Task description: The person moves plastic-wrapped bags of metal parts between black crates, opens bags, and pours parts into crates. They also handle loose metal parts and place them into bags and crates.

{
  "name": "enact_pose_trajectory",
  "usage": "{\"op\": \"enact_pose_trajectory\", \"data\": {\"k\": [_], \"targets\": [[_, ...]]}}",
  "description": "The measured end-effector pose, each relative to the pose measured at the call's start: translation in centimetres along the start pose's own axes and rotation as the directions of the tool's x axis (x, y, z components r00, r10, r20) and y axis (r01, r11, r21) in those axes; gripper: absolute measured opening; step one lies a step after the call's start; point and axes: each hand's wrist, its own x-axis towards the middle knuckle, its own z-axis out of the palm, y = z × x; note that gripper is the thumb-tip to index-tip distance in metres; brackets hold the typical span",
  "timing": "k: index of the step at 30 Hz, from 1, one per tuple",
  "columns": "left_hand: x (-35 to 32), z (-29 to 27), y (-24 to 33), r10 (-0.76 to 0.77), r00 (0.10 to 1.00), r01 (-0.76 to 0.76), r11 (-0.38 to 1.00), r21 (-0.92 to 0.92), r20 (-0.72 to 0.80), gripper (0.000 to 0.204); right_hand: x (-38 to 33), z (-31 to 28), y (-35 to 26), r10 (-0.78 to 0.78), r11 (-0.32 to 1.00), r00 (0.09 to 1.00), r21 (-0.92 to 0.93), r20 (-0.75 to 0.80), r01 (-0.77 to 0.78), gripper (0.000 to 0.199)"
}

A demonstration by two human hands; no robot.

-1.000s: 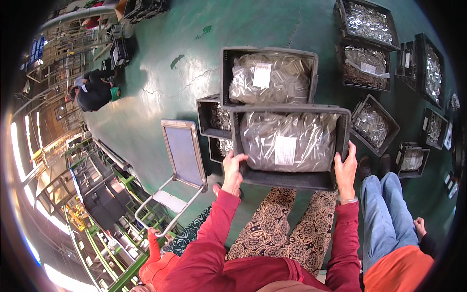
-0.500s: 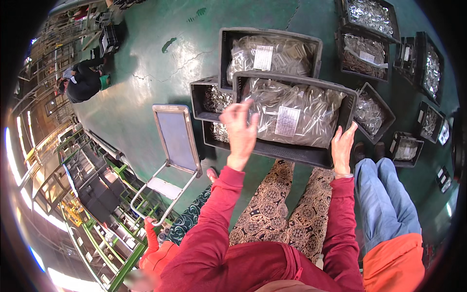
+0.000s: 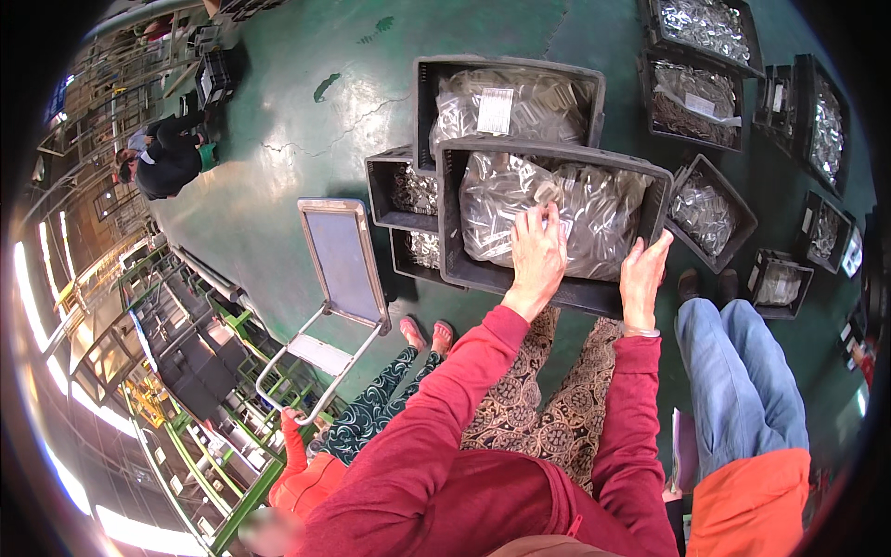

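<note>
A black plastic crate is in front of me, with a clear plastic bag of shiny metal parts in it. My left hand is over the middle of the bag, fingers bent close together on a small pale piece. What exactly the fingertips pinch is hard to make out, and the hand hides the bag's white label. My right hand grips the crate's right wall near the front corner, thumb inside and fingers along the outside.
Behind is another black crate with bagged parts; smaller crates show at its left. Several parts crates stand at right. A person in orange is at my right; another holds a flat trolley at left. Someone crouches far left.
My left hand has moved right from the bag's left side onto its middle, over the label. The right hand stays at the crate's right wall. A folder appears beside the person at right.
</note>
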Motion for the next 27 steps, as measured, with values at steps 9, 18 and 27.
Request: {"op": "enact_pose_trajectory", "data": {"k": [9, 18, 27], "targets": [[-0.6, 0.0, 0.6, -0.085, 0.996, 0.085, 0.99, -0.11, 0.004, 0.042, 0.0, 0.0, 0.2, -0.034, 0.999, 0.999, -0.034, -0.024, 0.033, 0.032], [2.2, -4.3, -1.2, -0.086, 0.996, 0.081, 0.971, -0.225, -0.013, 0.02, 0.0, -0.1, 0.6, -0.022, 0.999, 1.0, -0.026, 0.006, 0.022, 0.035], [20.3, -1.5, -12.6, 0.178, 0.937, -0.193, 0.981, 0.02, 0.299, 0.022, 0.0, -0.1, 0.5, 0.032, 0.999, 0.998, 0.018, 0.053, -0.033, 0.035]]}}
